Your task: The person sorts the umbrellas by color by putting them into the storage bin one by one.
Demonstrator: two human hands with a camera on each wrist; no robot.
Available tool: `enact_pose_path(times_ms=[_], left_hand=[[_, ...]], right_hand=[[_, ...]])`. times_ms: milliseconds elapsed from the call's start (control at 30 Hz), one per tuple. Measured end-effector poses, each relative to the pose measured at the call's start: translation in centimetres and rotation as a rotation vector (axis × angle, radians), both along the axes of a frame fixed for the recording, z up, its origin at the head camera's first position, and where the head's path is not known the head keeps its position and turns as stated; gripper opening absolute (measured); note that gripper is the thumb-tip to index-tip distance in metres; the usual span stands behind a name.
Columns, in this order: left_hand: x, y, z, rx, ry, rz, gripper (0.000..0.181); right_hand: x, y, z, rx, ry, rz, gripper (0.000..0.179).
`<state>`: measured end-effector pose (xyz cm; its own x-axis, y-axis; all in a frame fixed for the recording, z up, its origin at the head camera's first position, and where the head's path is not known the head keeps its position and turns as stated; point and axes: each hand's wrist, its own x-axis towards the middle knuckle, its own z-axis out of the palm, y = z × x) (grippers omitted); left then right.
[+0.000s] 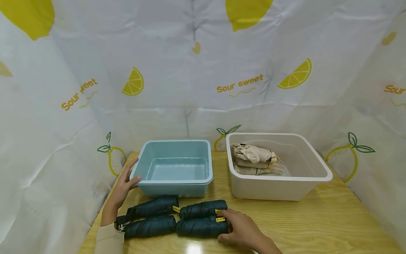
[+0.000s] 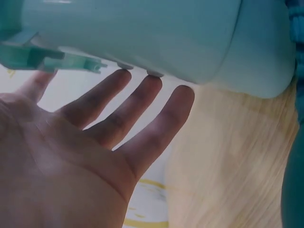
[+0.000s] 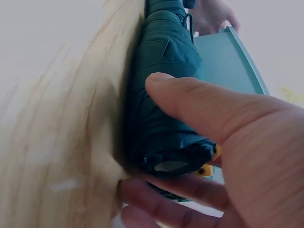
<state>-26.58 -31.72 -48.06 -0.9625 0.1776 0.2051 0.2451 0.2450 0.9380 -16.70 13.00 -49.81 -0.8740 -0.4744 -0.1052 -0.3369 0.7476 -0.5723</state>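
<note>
Folded umbrella, dark and rolled, lies on a wood-grain counter at the person's right hand, one of four grouped before a blue bin. The right thumb and fingers stand parted about its end, near a yellow tag; whether they grip cannot be told. The left hand sets its thumb at the bin's left rim, fingers straight and spread along the outer wall.

The bundle looks light and not fragile, with soft, perhaps slippery cloth over a likely stiff core; a wrap around its middle seems the surest hold.

Right fingertips partly disappear behind the umbrella in the right wrist view. Tag lettering is too small to read, and beige bundles in a white bin overlap, hiding their number.
</note>
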Motion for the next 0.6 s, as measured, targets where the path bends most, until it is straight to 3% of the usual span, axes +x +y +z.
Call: enact_pose_path(times_ms=[200, 300, 467, 600], left_hand=[[-0.04, -0.41, -0.30, 0.039, 0.003, -0.041, 0.071], [0.05, -0.45, -0.31, 0.058, -0.002, -0.050, 0.071], [0.06, -0.44, -0.31, 0.082, -0.009, -0.073, 0.072], [0.04, -0.50, -0.32, 0.078, -0.008, -0.081, 0.072]], right_hand=[[-0.31, 0.18, -0.56, -0.083, 0.046, 0.022, 0.055], [-0.49, 0.19, -0.56, -0.160, 0.017, 0.037, 0.051], [-0.60, 0.15, -0.36, -0.345, -0.100, 0.043, 0.046], [-0.61, 0.07, -0.35, -0.565, -0.254, 0.033, 0.046]])
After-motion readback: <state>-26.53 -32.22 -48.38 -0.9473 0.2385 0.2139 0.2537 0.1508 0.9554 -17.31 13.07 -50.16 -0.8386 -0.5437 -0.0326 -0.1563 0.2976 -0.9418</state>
